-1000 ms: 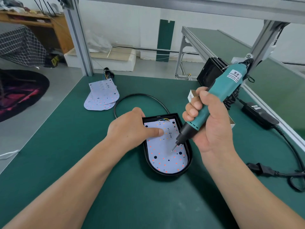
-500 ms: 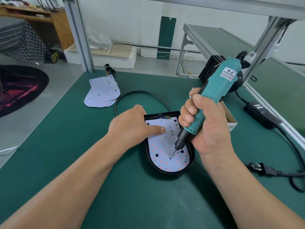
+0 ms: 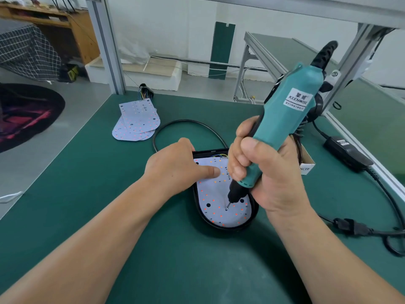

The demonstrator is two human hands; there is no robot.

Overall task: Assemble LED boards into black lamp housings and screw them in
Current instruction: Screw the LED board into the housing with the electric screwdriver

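Observation:
A black lamp housing (image 3: pixel 254 212) lies on the green table with a white LED board (image 3: pixel 213 194) seated inside it. My left hand (image 3: pixel 175 167) rests on the housing's left edge, and its forefinger presses down on the board. My right hand (image 3: pixel 263 172) grips a teal electric screwdriver (image 3: pixel 289 113), held nearly upright. The bit's tip touches the board near its rounded lower end. Coloured wires show at the housing's top edge.
A stack of spare LED boards (image 3: pixel 137 121) with a wire bundle lies at the back left. A black cable (image 3: pixel 186 123) loops behind the housing. A small cardboard box (image 3: pixel 308 165) sits behind my right hand. A power adapter (image 3: pixel 346 153) and its cords lie along the right edge.
The screwdriver has tilted more upright and its tip has moved down the board toward the rounded end, where it touches. My left hand has kept its place on the board.

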